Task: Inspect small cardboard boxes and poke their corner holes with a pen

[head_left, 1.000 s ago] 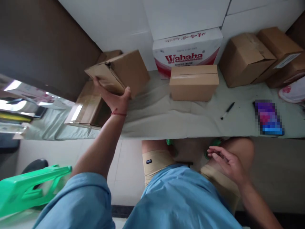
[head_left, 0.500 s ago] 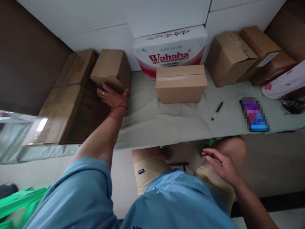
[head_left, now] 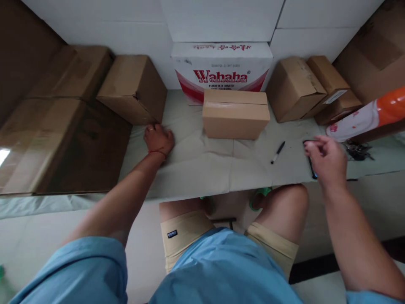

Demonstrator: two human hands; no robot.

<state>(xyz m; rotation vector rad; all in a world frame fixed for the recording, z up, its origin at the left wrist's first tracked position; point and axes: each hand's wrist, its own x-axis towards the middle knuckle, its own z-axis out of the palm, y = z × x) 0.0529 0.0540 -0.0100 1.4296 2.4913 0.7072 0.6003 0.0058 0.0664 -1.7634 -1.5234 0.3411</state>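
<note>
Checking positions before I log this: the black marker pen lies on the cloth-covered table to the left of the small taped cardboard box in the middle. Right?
No. In the head view the black marker pen lies to the right of the small taped cardboard box, on the cloth-covered table.

Bench [head_left: 202, 169]: we note a pale cloth cover | centre: sealed carton [head_left: 236, 114] | rear: Wahaha box [head_left: 221, 69] | left: brown cartons [head_left: 133, 86] | right: two cartons [head_left: 294, 88], black marker [head_left: 277, 152], keys [head_left: 357, 150]
</note>
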